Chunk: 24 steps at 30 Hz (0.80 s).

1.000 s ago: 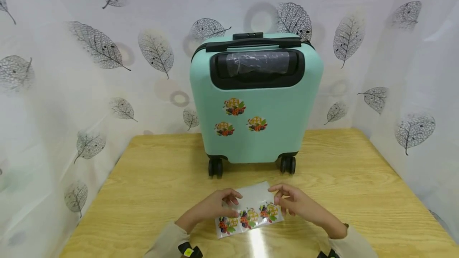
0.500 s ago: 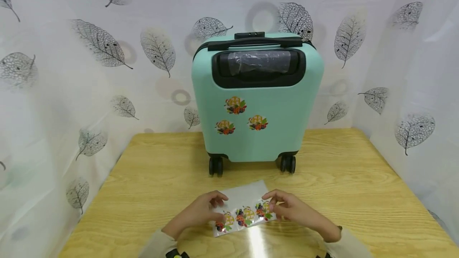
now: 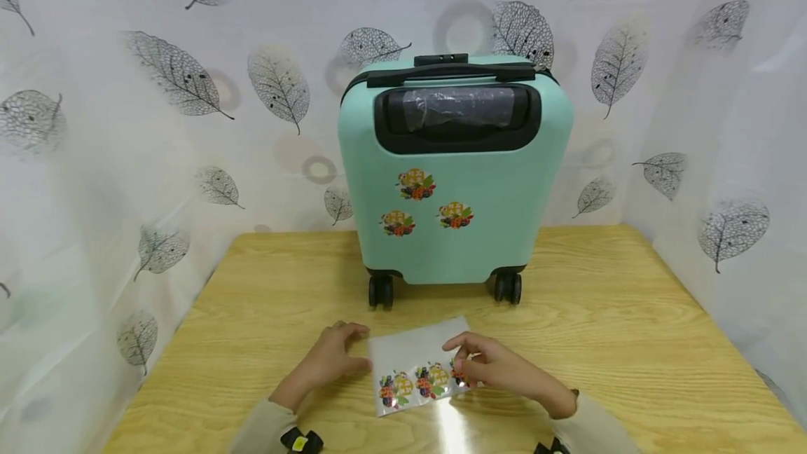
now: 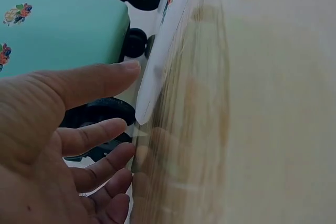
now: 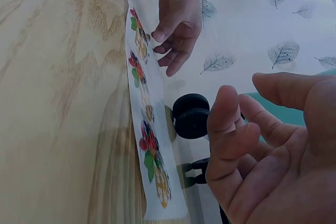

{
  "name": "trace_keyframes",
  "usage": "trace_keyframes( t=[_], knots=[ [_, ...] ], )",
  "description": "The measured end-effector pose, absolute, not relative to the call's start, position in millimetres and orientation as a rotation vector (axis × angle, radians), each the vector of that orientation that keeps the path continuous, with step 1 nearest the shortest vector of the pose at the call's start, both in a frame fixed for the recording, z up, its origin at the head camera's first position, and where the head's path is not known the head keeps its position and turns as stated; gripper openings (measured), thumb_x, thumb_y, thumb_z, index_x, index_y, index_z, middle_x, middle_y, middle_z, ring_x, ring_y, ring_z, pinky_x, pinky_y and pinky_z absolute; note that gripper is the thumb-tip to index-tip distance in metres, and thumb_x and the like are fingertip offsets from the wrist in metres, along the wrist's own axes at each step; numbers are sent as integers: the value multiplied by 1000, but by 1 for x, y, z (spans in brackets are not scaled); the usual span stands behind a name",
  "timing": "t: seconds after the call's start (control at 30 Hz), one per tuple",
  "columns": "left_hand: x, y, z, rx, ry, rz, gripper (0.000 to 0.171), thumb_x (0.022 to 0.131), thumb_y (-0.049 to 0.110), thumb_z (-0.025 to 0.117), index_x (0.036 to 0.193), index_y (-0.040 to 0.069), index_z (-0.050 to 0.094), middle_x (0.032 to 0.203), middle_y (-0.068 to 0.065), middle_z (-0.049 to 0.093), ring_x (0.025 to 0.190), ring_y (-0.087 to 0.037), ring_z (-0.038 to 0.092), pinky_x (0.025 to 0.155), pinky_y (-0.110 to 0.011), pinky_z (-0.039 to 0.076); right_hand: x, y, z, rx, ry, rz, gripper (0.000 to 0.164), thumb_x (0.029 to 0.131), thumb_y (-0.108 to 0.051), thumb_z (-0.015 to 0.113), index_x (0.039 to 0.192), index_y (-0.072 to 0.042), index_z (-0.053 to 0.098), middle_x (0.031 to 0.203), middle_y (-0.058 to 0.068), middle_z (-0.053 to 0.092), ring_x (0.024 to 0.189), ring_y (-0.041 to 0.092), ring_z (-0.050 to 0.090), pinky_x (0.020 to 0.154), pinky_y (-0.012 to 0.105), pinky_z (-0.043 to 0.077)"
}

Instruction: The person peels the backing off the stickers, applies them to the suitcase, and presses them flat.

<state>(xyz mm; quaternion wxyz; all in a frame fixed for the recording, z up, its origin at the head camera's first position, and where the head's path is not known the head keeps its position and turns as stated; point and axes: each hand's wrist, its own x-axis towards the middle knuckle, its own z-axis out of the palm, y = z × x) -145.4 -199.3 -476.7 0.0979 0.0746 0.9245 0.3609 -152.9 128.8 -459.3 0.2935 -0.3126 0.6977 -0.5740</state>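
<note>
A white sheet (image 3: 406,349) lies flat on the wooden table, with a row of three fruit-pattern stickers (image 3: 431,379) along its near side. My left hand (image 3: 328,356) rests just off the sheet's left edge, fingers relaxed and thumb apart, holding nothing. Over the sheet's right end hovers my right hand (image 3: 501,368), partly covering the rightmost sticker. In the right wrist view its thumb and loosely bent fingers (image 5: 228,108) stand apart from the sheet (image 5: 165,211). Beyond both hands stands a mint-green suitcase (image 3: 479,254) bearing three matching stickers (image 3: 455,215).
The suitcase stands upright on black wheels (image 3: 507,288) near the back of the wooden table (image 3: 605,328). Its black handle recess (image 3: 457,142) faces me. A leaf-patterned curtain (image 3: 284,181) encloses the table at the back and sides.
My left hand has moved left off the sheet and its fingers have spread from it. The sheet has shifted slightly left, and my right hand has moved left over its end.
</note>
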Motion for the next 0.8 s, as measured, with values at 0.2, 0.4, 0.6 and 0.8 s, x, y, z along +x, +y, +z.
trace_keyframes(
  t=[0.2,0.4,0.6,0.8],
  knots=[
    [-147,-199,-479,235,2719,1049,59,71,32,85,122,11,64,117,-11,57,106,-28,49,91,-49,45,-154,116,-461,-860,1781,-1526,41,103,-14,45,132,14,41,99,32,51,66,4,53,57,19,45],
    [-146,-196,-478,240,2761,977,57,70,32,86,119,11,65,113,-11,57,100,-25,48,84,-43,45,-153,107,-462,-855,1796,-1503,40,102,-14,47,131,12,43,100,21,53,65,2,54,57,16,43],
    [-147,-193,-478,234,2813,910,53,69,30,86,114,11,67,109,-9,58,97,-24,50,82,-42,46,-153,103,-463,-858,1804,-1488,38,102,-13,46,130,12,44,99,28,52,66,2,56,55,16,41],
    [-150,-190,-480,281,2806,942,50,68,27,87,109,9,65,108,-10,59,99,-26,52,86,-45,45,-154,102,-463,-848,1803,-1484,38,103,-13,45,131,12,44,100,36,51,64,1,55,51,15,38]
  ],
)
